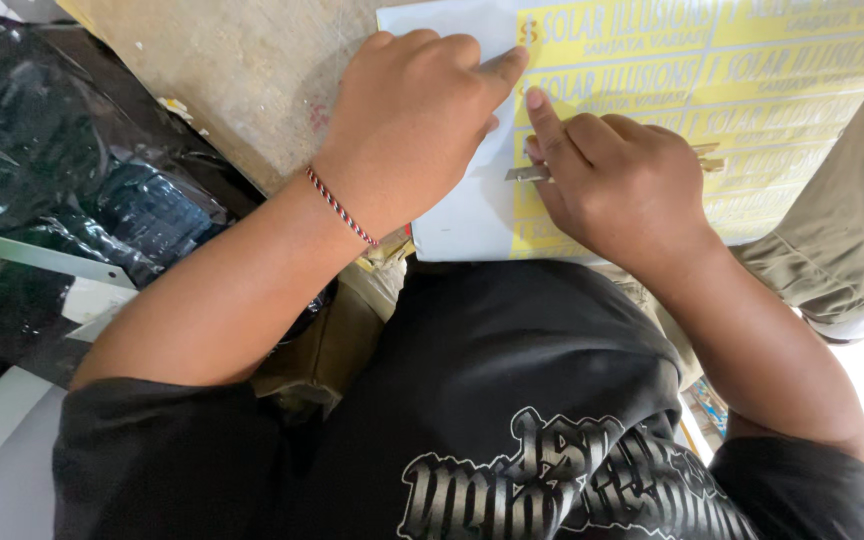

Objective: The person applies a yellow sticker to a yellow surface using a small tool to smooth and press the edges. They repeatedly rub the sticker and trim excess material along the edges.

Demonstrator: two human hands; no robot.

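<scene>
A white sheet (457, 215) with rows of yellow printed labels (792, 80) lies on a worn wooden table (242, 70). My left hand (407, 115) rests knuckles up on the sheet's white left part, its forefinger pointing at the edge of the yellow labels. My right hand (617, 180) is closed on a thin metal blade (522, 174) with a pale handle (707, 155), its forefinger stretched along the sheet toward the left forefinger. A red, white and dark cord bracelet (342, 208) circles my left wrist.
Crumpled black plastic wrap (62, 170) lies at the left with a white strip (37, 258) over it. Another person's olive-clad leg (837, 240) is at the right edge. My black printed shirt (512, 420) fills the foreground.
</scene>
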